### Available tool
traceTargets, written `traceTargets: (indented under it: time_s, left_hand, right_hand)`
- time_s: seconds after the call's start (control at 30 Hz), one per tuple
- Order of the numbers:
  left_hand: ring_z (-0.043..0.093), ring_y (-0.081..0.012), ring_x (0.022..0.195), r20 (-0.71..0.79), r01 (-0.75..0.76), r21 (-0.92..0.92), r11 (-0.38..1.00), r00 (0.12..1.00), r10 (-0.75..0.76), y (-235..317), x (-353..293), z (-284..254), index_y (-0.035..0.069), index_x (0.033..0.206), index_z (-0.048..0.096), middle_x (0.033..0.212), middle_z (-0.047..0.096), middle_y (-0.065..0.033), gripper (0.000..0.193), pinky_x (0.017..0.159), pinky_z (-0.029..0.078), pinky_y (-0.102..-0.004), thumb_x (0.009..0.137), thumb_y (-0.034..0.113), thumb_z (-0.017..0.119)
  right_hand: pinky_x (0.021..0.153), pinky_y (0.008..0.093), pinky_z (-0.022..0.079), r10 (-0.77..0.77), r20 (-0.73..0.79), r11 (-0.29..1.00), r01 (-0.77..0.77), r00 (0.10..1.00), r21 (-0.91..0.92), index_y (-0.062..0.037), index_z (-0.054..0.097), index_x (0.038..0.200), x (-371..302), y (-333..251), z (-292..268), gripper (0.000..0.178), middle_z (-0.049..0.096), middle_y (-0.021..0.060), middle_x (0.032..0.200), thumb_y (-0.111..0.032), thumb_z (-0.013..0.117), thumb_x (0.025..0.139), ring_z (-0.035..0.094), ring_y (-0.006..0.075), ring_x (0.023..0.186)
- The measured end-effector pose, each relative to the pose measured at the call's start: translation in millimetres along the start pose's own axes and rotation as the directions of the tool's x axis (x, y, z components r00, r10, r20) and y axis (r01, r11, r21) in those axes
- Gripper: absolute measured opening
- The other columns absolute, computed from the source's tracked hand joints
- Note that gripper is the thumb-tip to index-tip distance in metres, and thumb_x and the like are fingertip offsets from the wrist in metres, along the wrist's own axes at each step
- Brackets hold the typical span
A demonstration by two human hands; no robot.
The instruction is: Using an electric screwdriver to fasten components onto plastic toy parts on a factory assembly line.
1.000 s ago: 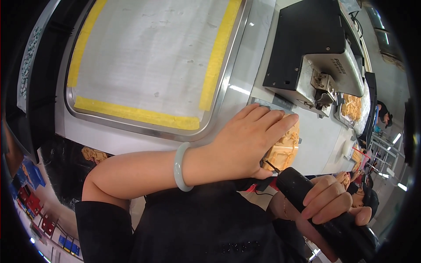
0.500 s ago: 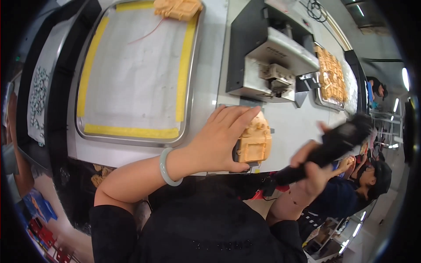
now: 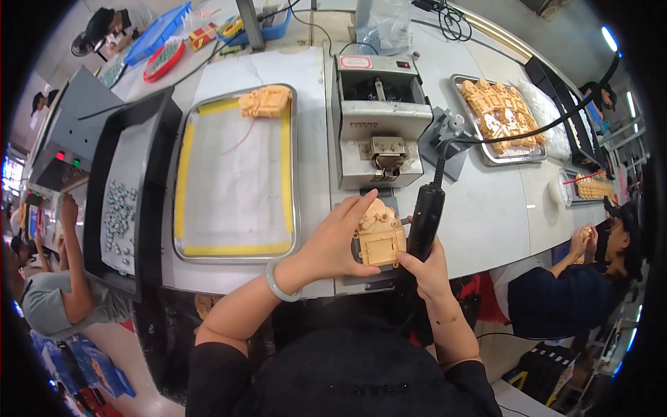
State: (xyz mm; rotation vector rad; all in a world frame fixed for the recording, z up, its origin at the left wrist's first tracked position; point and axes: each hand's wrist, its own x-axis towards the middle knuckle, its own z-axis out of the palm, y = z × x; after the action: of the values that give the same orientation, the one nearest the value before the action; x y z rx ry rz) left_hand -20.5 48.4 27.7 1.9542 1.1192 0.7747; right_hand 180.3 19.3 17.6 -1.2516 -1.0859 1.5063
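My left hand [image 3: 332, 240] grips the left side of an orange plastic housing [image 3: 382, 243], thumb at its near edge and fingers at its far edge. The housing sits in a dark holder [image 3: 356, 251] near the table's front edge. In my right hand [image 3: 429, 271] is a black corded electric screwdriver [image 3: 425, 221], held upright against the housing's right side, with its cord leaving from the top. Its lower end is lost against the dark background. Just beyond the housing stands a grey metal screw feeder [image 3: 379, 118].
To the left lies a metal tray [image 3: 297, 208] edged with yellow tape, holding another orange housing [image 3: 265, 102]. A black bin [image 3: 142, 250] of small parts stands beyond it. At right is a tray [image 3: 514, 159] heaped with orange housings. Co-workers sit on both sides.
The screwdriver has come in from the right, swinging from slanted to upright beside the housing. My left hand stays on the housing. The whole view has shifted.
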Motion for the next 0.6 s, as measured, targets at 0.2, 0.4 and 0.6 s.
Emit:
traceTargets:
  time_s: [0.2,0.4,0.6]
  left_hand:
    - [0.047,-0.0302,0.1,-0.081,-0.02,-0.061,0.998,0.997,0.015,4.7,1.5,-4.9,0.002,0.13,0.029,0.11,0.045,-0.0167,0.094,0.085,0.041,-0.0343,0.053,0.027,0.076]
    - [0.047,-0.0265,0.102,-0.211,0.024,-0.153,0.988,0.976,-0.056,26.3,-27.1,-31.4,0.004,0.13,0.03,0.111,0.043,-0.0129,0.089,0.088,0.04,-0.0326,0.056,0.024,0.074]
    - [0.045,-0.0167,0.107,0.058,0.242,-0.171,0.955,0.97,-0.235,44.0,-161.5,-149.1,-0.003,0.127,0.033,0.115,0.044,-0.0102,0.094,0.091,0.036,-0.0296,0.051,0.023,0.081]
  right_hand:
    - [0.062,0.0248,0.047,0.143,0.024,0.936,-0.144,0.989,0.321,0.0011,0.033,0.126,-5.4,-1.9,4.2,0.065,0.054,0.0056,0.085,-0.009,0.066,0.071,0.055,0.0131,0.07]
    - [0.06,0.0279,0.049,0.044,0.093,0.973,-0.063,0.995,0.221,-0.0008,0.028,0.129,-2.5,-0.7,4.7,0.065,0.058,0.0126,0.088,-0.019,0.061,0.076,0.059,0.0167,0.065]
    - [0.053,0.0205,0.044,-0.105,0.061,0.983,0.094,0.993,0.157,0.0003,0.023,0.132,-15.8,-5.0,-21.8,0.068,0.055,0.0119,0.089,-0.024,0.058,0.08,0.056,0.0131,0.062]
